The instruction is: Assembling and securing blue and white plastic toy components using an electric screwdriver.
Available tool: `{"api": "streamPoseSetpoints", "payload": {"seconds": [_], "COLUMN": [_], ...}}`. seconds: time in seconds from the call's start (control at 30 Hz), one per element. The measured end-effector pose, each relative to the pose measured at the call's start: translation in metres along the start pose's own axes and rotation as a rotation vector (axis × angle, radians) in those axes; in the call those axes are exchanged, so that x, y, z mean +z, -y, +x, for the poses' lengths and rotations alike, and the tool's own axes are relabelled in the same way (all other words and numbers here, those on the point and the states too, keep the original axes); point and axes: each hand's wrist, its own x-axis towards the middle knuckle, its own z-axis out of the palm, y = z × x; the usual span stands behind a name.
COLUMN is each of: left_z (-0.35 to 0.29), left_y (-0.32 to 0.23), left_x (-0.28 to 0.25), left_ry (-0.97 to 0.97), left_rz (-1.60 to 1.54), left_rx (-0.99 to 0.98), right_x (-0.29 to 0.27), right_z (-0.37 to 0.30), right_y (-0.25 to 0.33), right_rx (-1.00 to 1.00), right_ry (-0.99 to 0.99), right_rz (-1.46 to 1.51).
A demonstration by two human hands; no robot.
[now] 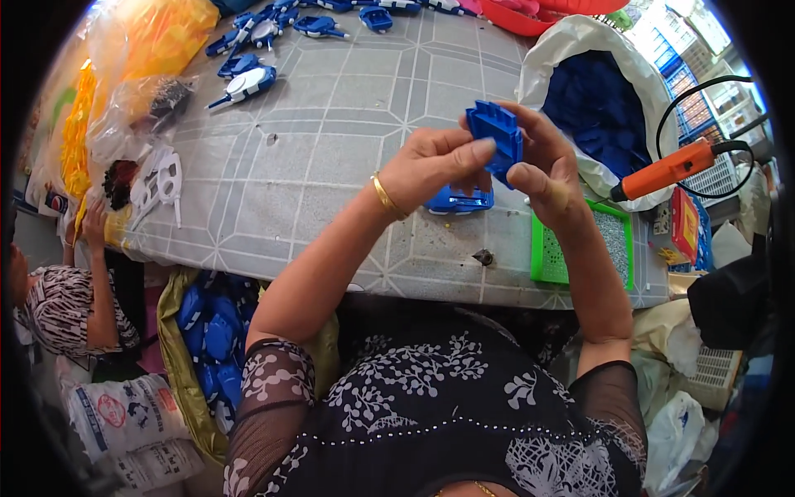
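Note:
Above the table I hold a blue plastic casing piece [507, 142] with ridges and notches along its edges. My left hand [431, 166] grips its left side, the thumb pressed on its face. On its other side my right hand [548, 166] holds the edge between curled fingers and thumb. Just below my hands a second blue plastic piece [465, 200] lies on the table, partly covered by my left hand. A small dark bit [483, 258] rests near the table's front edge.
A green tray [538, 253] of small metal pieces sits by my right forearm. An orange power screwdriver [669, 171] hangs at the right, before a white sack [662, 79] of blue parts. Blue-and-white assemblies [247, 84] lie far left. Another person [79, 306] works at the left.

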Motion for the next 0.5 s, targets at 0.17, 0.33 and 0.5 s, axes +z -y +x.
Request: {"api": "streamPoseSetpoints", "payload": {"seconds": [0.17,0.33,0.5], "left_z": [-0.019,-0.023,-0.019], "left_y": [0.019,0.053,0.054], "left_x": [-0.025,-0.034,-0.036], "left_ry": [-0.069,-0.044,-0.012], "left_rz": [1.247,1.347,1.271], "left_rx": [0.279,0.229,0.231], "right_x": [-0.022,-0.027,-0.031], "right_z": [-0.017,-0.029,-0.028], "right_y": [-0.008,-0.044,-0.055], "right_rx": [0.164,-0.073,-0.027], "right_ry": [0.056,0.212,0.254], "right_rz": [-0.694,-1.141,-1.127]}}
